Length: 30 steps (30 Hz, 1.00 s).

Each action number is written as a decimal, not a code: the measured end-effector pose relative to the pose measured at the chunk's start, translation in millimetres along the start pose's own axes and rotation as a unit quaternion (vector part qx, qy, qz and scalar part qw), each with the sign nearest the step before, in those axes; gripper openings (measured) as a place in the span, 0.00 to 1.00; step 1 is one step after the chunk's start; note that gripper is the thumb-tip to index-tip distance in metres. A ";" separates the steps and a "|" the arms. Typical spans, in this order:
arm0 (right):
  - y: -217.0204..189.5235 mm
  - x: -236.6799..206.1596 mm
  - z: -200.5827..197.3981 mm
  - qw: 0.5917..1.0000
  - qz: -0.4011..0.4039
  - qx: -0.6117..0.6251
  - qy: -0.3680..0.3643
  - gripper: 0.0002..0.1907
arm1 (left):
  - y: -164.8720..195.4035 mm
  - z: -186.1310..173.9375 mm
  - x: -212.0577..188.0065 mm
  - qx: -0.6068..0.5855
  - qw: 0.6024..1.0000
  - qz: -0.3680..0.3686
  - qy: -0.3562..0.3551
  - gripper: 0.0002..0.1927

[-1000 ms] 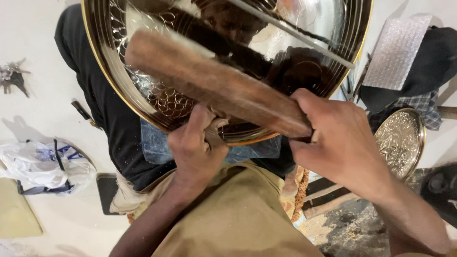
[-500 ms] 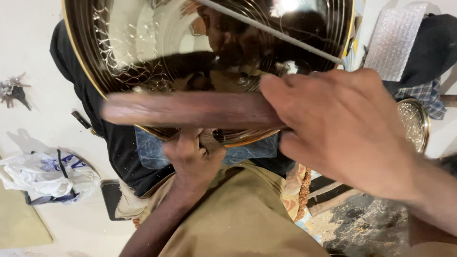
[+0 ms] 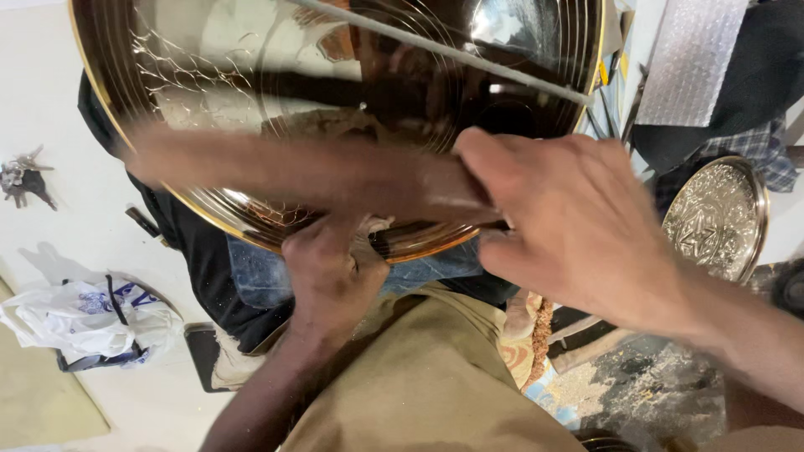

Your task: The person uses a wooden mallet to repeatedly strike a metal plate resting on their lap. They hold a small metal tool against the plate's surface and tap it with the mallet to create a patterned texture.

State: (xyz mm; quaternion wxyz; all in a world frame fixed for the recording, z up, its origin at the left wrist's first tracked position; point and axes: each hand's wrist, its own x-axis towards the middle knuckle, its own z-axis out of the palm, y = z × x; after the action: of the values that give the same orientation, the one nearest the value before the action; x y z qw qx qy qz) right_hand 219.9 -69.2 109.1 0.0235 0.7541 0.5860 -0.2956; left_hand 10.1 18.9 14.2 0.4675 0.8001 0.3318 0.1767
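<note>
A large shiny brass tray (image 3: 209, 50) with an engraved rim fills the top of the view and rests over my lap. My right hand (image 3: 578, 222) is shut on a thick brown wooden mallet (image 3: 293, 172) that lies blurred across the tray's lower part. My left hand (image 3: 331, 272) is closed at the tray's near edge, gripping something small that its fingers hide. A thin grey rod (image 3: 435, 46) is seen slanting across the tray's polished face.
A smaller engraved silver tray (image 3: 720, 218) leans at the right. A white plastic bag (image 3: 84, 322) lies on the floor at the left, with a bunch of keys (image 3: 21, 180) above it. Bubble wrap (image 3: 691, 59) and dark cloth sit top right.
The mallet has swung from a tilted position to level across the tray, and my right hand has come closer to the camera. The left hand stays at the tray's edge.
</note>
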 end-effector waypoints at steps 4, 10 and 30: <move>5.9 -12.9 9.6 0.975 0.029 0.212 0.065 0.19 | -0.2 -17.4 10.2 -0.003 0.994 0.027 -0.105 0.25; 11.3 -34.1 34.1 0.956 0.113 0.254 0.097 0.18 | -6.1 -24.3 32.2 0.042 0.970 0.089 -0.222 0.25; -10.0 -64.8 87.4 0.924 0.304 0.231 -0.025 0.16 | -10.5 -15.1 56.7 0.148 0.883 0.101 -0.433 0.29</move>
State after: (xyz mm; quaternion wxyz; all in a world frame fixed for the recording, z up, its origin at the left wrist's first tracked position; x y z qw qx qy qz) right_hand 165.4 -155.8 70.8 -0.0479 0.8731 0.2433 -0.4199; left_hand 38.0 71.5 11.1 0.4207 0.8858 0.0361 -0.1926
